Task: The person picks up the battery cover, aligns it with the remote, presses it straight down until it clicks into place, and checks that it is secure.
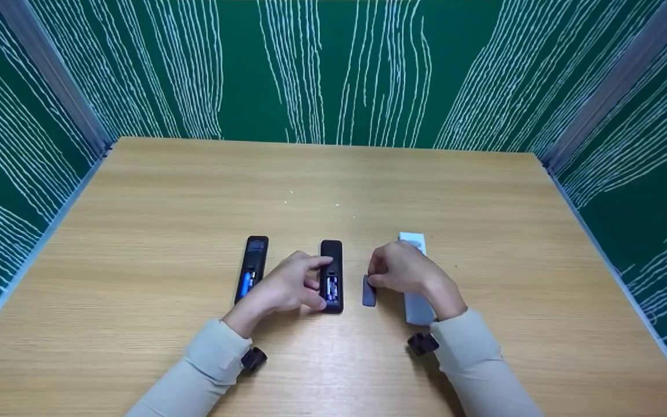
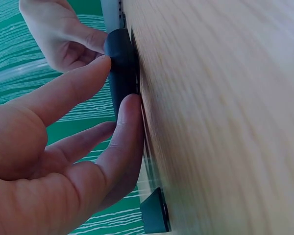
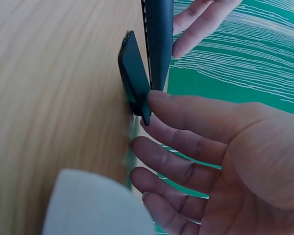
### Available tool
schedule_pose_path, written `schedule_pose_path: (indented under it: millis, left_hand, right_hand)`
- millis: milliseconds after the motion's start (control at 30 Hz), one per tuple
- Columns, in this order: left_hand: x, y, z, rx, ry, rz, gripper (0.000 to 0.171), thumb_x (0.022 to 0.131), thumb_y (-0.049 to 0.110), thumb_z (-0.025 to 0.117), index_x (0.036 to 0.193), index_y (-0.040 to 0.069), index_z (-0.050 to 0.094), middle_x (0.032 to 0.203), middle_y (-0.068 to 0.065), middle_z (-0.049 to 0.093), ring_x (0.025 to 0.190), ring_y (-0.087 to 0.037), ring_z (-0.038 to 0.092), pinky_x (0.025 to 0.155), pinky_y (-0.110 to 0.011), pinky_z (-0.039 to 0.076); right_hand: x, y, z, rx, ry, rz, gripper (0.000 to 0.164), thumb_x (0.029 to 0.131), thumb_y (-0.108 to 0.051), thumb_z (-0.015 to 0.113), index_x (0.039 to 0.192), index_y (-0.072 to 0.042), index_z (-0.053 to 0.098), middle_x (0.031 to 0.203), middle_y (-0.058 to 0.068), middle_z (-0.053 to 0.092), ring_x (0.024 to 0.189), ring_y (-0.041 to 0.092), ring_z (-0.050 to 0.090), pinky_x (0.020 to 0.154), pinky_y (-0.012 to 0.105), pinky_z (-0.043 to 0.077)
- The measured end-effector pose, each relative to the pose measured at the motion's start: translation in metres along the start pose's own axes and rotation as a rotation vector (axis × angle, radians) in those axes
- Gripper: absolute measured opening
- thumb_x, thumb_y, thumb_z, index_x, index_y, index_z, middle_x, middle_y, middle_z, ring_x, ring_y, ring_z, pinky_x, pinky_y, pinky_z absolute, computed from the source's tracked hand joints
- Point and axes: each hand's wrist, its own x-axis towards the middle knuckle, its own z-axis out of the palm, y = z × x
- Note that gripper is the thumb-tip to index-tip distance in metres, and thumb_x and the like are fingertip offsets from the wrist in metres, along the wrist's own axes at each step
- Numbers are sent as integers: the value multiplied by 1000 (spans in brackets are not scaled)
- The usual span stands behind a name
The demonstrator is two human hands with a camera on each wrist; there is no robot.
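A black remote control [image 1: 332, 249] lies face down on the table, its battery bay exposed with batteries [image 1: 332, 288] inside. My left hand [image 1: 290, 284] holds this remote from its left side, thumb at the near end and index finger across the upper back. Just right of it, my right hand [image 1: 400, 267] pinches the dark battery cover [image 1: 369, 294] by its far end. In the right wrist view the cover [image 3: 134, 76] stands tilted between thumb and fingers, close to the remote [image 3: 159, 44].
A second black remote [image 1: 257, 255] with an uncovered bay and a blue battery [image 1: 246, 284] lies left, partly behind my left hand. Under my right forearm is a white box [image 1: 419, 310]. Small white crumbs [image 1: 337, 205] dot the wooden table [image 1: 455, 191]. Green patterned panels [image 1: 362, 69] surround it.
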Motion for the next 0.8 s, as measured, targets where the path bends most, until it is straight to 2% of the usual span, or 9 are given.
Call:
schedule_pose_path:
  millis: [267,467,800]
  left_hand:
    - [0,0,1,-5,-2,5,96,72,-16,86,158,8,51,135,-17,51,107,-22,64,92,-31,59]
    - [2,-1,1,28,-3,17,95,71,-15,86,157,7,52,130,-18,50,104,-22,64,91,-32,57]
    - [2,-1,0,21,-3,-2,96,72,-14,87,158,10,51,133,-16,50,105,-21,63,94,-33,56]
  right_hand:
    - [0,0,1,-4,2,-14,5,94,-11,80,90,-11,77,84,0,70,74,16,60,68,31,48]
    - [1,2,2,-16,17,-61,5,93,-10,80,90,-9,77,82,-1,71,71,13,60,64,29,49]
    - [1,4,0,38,13,-82,5,95,-9,78,92,-10,74,81,-2,70,71,14,60,63,29,48]
